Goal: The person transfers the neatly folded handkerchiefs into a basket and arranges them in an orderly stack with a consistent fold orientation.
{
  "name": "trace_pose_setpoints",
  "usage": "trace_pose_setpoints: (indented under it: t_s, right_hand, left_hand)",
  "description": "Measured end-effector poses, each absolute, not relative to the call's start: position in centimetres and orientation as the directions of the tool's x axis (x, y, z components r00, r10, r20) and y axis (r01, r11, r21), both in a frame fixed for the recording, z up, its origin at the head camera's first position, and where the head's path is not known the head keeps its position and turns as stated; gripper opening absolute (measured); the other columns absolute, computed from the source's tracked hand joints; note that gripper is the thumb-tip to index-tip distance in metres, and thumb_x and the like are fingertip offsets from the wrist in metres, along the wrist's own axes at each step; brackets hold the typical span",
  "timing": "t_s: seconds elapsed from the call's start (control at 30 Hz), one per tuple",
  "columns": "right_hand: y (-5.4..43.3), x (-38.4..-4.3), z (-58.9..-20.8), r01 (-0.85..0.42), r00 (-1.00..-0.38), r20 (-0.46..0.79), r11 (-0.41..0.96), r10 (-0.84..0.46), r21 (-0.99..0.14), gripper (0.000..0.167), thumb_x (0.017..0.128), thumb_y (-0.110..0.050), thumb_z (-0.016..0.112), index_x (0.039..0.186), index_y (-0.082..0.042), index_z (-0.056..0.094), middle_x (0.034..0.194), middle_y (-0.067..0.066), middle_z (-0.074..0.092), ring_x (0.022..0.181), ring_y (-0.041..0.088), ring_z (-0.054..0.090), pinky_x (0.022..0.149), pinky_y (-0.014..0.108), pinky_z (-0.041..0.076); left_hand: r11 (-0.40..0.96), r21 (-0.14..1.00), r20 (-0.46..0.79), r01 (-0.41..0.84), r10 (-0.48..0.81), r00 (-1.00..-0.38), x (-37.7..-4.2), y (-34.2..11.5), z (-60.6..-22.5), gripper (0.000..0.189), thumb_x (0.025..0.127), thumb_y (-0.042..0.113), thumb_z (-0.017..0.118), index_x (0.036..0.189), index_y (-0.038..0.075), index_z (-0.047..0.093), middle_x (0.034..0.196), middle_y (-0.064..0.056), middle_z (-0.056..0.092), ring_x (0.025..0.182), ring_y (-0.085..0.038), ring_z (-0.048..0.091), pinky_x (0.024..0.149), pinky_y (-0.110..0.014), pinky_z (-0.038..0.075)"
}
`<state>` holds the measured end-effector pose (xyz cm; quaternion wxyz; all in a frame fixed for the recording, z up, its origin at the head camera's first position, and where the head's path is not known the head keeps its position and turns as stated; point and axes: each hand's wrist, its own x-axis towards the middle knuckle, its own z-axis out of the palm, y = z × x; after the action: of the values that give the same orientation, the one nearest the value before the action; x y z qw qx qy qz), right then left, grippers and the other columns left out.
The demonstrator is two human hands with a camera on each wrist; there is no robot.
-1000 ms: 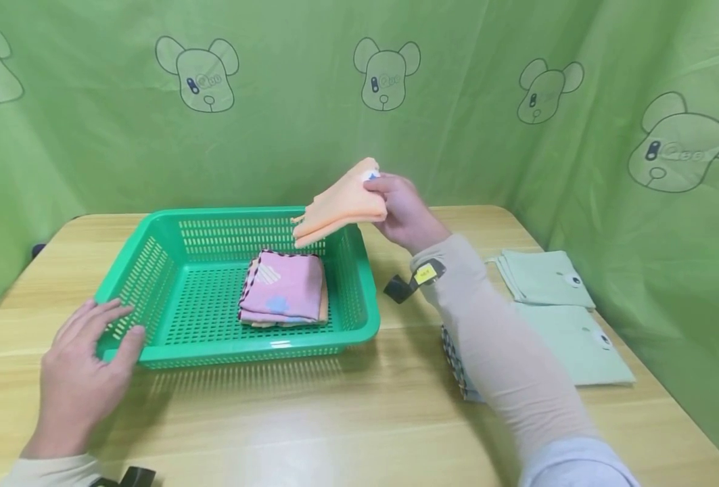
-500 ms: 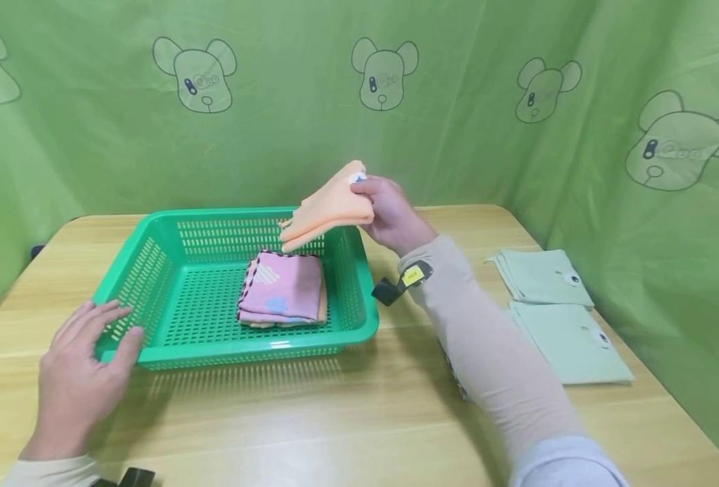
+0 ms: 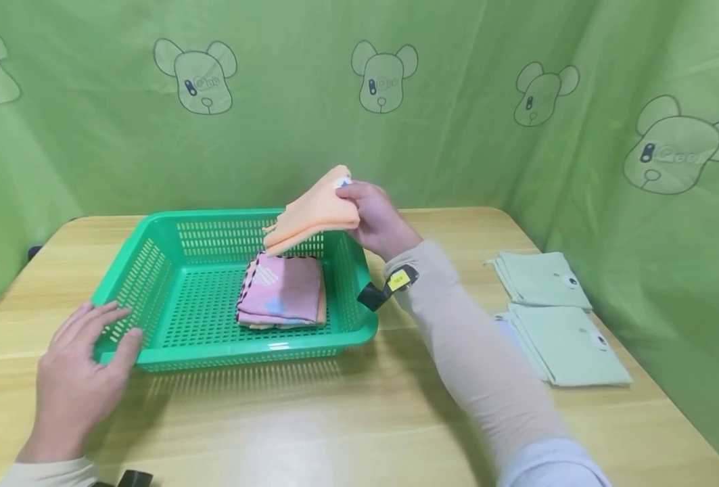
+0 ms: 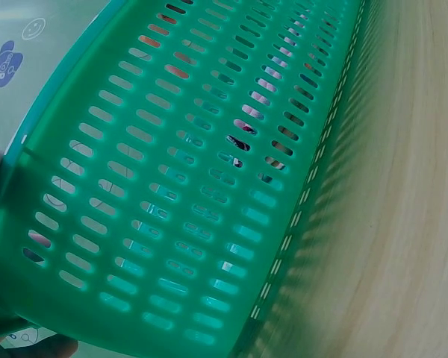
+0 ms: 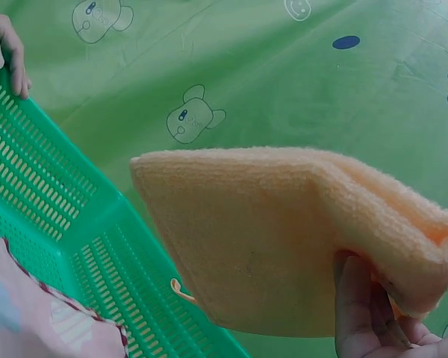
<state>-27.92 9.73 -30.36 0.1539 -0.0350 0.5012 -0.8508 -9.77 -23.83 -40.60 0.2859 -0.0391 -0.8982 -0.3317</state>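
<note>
A folded orange towel (image 3: pixel 310 211) is held in my right hand (image 3: pixel 379 218) above the back right part of the green basket (image 3: pixel 231 349). In the right wrist view the thumb lies against the terry face of the towel (image 5: pixel 239 239), and a small loop hangs from its edge. Below it, on the basket floor, lies a folded pink towel (image 3: pixel 283 287) with cloud shapes, on top of other folded cloth. At the basket's front left corner my left hand (image 3: pixel 79 375) rests on the rim with fingers extended. The left wrist view shows mostly the slotted basket wall (image 4: pixel 164 179).
To the right on the wooden table (image 3: pixel 335 426) lie two folded pale green cloths, one farther back (image 3: pixel 542 279) and one nearer (image 3: pixel 578 345). A bluish cloth edge (image 3: pixel 514 338) shows beside the nearer one, partly behind the right arm. A green curtain (image 3: pixel 292 135) surrounds the table.
My right hand has carried the orange towel leftward and slightly down, farther over the basket. The left hand has stayed at the corner, and the pink towel lies where it was.
</note>
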Motion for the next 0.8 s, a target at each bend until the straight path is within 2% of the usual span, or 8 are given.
trace_pose_setpoints:
  t_s: [0.37,0.6,0.7,0.8]
  right_hand:
    - [8.5,-27.8,-30.7,0.252,-0.947,-0.116,-0.47,-0.299,-0.846,0.053,0.098,0.002,0.042,0.148,0.005,0.026,0.105,0.014,0.06,0.074,0.015,0.068,0.065,0.02,0.056]
    - [7.8,-27.7,-31.1,0.281,-0.934,-0.115,-0.498,-0.338,-0.82,0.047,0.098,0.0,0.04,0.144,0.005,0.031,0.092,0.012,0.061,0.067,0.015,0.066,0.056,0.018,0.055]
    - [7.5,-27.6,-31.3,0.284,-0.931,-0.111,-0.503,-0.347,-0.816,0.046,0.098,0.0,0.04,0.143,0.007,0.031,0.093,0.012,0.06,0.068,0.015,0.067,0.059,0.019,0.056]
    - [7.2,-27.6,-31.6,0.29,-0.928,-0.113,-0.5,-0.354,-0.816,0.048,0.098,0.0,0.039,0.144,0.007,0.028,0.102,0.014,0.058,0.072,0.016,0.067,0.064,0.019,0.056]
  left_hand:
    - [0.774,0.578,0.536,0.259,-0.122,-0.835,-9.7,-23.9,-40.6,0.035,0.091,0.017,0.06,0.118,-0.004,0.062,0.131,-0.029,0.054,0.135,-0.045,0.034,0.113,-0.059,0.018]
    - [0.776,0.571,0.547,0.269,-0.115,-0.829,-9.7,-23.9,-40.7,0.034,0.091,0.017,0.059,0.118,-0.004,0.062,0.13,-0.029,0.054,0.135,-0.045,0.035,0.112,-0.06,0.018]
    - [0.775,0.571,0.552,0.271,-0.118,-0.825,-9.7,-23.9,-40.7,0.034,0.09,0.018,0.06,0.117,-0.004,0.063,0.13,-0.029,0.055,0.134,-0.045,0.035,0.112,-0.06,0.018]
    - [0.776,0.569,0.556,0.274,-0.117,-0.823,-9.7,-23.8,-40.7,0.034,0.09,0.017,0.06,0.117,-0.004,0.063,0.129,-0.029,0.055,0.134,-0.045,0.035,0.112,-0.06,0.018]
